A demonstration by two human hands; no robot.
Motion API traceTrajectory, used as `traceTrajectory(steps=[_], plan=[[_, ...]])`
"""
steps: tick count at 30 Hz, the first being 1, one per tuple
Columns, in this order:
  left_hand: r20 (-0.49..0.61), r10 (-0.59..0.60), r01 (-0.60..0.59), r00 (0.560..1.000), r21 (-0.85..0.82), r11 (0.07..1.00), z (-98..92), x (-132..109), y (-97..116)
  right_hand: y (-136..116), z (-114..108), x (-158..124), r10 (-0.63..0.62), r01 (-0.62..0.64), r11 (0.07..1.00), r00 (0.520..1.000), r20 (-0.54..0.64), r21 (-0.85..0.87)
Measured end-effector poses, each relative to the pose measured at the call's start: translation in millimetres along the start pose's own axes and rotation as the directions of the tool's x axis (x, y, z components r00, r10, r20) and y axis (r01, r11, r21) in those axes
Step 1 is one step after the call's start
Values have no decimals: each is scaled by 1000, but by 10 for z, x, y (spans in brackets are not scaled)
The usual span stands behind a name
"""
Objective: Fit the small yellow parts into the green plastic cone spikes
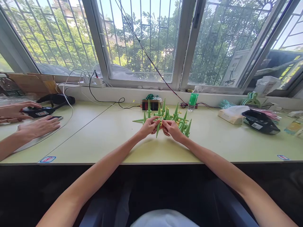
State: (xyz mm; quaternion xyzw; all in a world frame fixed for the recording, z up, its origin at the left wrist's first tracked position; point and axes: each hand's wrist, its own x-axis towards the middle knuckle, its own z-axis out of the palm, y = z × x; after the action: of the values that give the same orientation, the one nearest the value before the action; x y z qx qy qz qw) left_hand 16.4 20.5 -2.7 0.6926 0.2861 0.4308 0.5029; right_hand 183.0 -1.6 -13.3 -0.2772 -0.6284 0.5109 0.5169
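Both of my hands meet above the table (113, 142), in front of a cluster of green pointed pieces (183, 124) with small yellow parts among them. My left hand (149, 126) is closed on a green spiked piece (158, 130), whose tip points down below the fingers. Close beside it, my right hand (172, 128) pinches at the same spot, its thumb and fingers pressed together. What lies between the right fingertips is too small to make out. Several green cones stand upright behind and to the right of my hands.
At the left, another person's hands (39, 127) rest by a phone and a black strapped device (39, 111). A bottle (193, 100) stands behind the cluster. A tissue box (230, 116) and black headgear (260, 123) lie right. Cables run along the windowsill (132, 91).
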Motion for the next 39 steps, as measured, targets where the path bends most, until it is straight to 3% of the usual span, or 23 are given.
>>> traceTrajectory(steps=[9,16,24,39], plan=[[193,-103,140,976,-188,972,-16,-4,41,-20,-9,-1,-46,42,997,997,-60,-61],[308,-118,204,944,-267,942,-58,-40,72,-43,-24,-2,-58,50,994,995,-86,-95],[330,-88,158,940,-193,968,-51,-82,122,-78,-6,-24,-96,89,991,993,-67,-105],[314,-89,152,945,-182,972,-51,-89,130,-62,-16,-18,-47,41,994,997,-62,-98]])
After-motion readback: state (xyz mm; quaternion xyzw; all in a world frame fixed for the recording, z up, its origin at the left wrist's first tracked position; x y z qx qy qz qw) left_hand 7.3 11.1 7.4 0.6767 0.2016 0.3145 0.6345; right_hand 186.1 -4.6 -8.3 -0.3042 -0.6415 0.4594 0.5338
